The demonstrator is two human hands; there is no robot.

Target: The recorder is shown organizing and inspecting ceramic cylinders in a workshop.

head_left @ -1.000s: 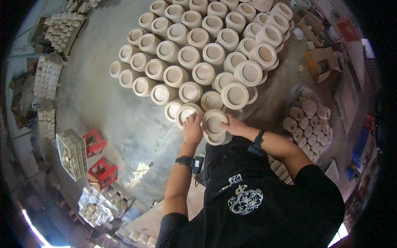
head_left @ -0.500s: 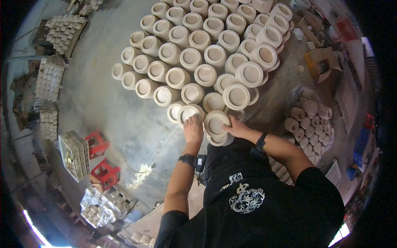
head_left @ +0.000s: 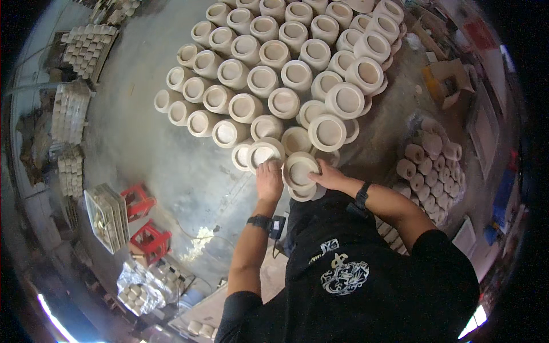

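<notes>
Pale, pot-like round pieces (head_left: 246,107) with a rimmed, disc-shaped top stand in close rows ahead of me. They look like plaster moulds. My left hand (head_left: 269,182) has its fingers curled over the near rim of one round mould (head_left: 265,151) at the front of the group. To its right, my right hand (head_left: 328,175) grips the right rim of another round mould (head_left: 299,171), thumb toward its top face. That mould sits above a further pale piece (head_left: 303,193), close against my legs. The undersides of both moulds are hidden.
On the left are red stools (head_left: 150,242) and a plastic crate (head_left: 107,218). Plastic sheeting (head_left: 140,286) partly covers pale pieces nearby. Smaller pale cylinders (head_left: 432,174) are stacked at my right, below a cardboard box (head_left: 449,83). A pale patch (head_left: 198,243) marks the floor.
My view has shifted slightly. Both hands stay at the same moulds, and the left fingers sit slightly lower on the near rim.
</notes>
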